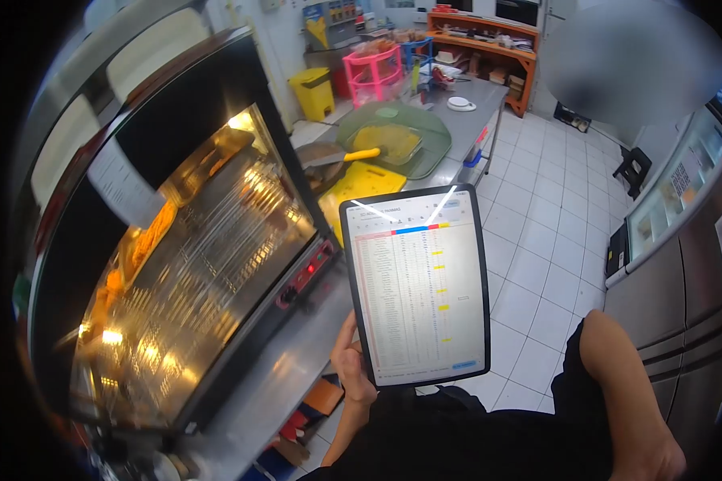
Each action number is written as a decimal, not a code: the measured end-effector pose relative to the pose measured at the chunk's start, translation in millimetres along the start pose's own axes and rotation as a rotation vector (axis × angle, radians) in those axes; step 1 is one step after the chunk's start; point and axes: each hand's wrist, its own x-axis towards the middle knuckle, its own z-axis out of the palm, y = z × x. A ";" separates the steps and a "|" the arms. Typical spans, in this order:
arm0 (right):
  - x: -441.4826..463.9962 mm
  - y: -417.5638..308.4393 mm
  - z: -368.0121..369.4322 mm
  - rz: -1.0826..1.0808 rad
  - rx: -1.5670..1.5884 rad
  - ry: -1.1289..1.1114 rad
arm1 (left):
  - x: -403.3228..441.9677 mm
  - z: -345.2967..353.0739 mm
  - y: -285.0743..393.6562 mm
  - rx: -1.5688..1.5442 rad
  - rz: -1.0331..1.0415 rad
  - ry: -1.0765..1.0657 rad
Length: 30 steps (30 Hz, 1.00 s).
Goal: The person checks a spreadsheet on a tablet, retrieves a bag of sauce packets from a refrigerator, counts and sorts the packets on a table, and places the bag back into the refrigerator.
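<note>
A tablet (419, 297) in a dark case stands upright in front of me, its screen lit with a spreadsheet of many rows, some cells marked yellow and a blue and red band near the top. My left hand (353, 370) grips its lower left edge, with the thumb along the side and the other fingers hidden behind. At the lower right, a bent bare right arm (630, 393) shows beside my black clothing; no right hand can be seen.
A lit glass warming cabinet (192, 264) fills the left. Beyond the tablet are a yellow cutting board (361, 191), a pan (321, 160) and a green tray (437, 152) on a steel table. A steel fridge (646, 321) borders the tiled floor (537, 232) at right.
</note>
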 end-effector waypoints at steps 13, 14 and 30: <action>-107.7 69.0 -8.7 -0.016 -0.260 -0.228 | 145.6 86.0 -106.8 -0.160 -0.226 -0.302; -120.5 78.0 -17.3 -0.020 -0.276 -0.231 | 157.5 99.4 -116.8 -0.158 -0.221 -0.320; -396.9 272.7 -213.3 0.147 -0.431 -0.047 | 356.7 360.7 -269.3 -0.163 -0.164 -0.402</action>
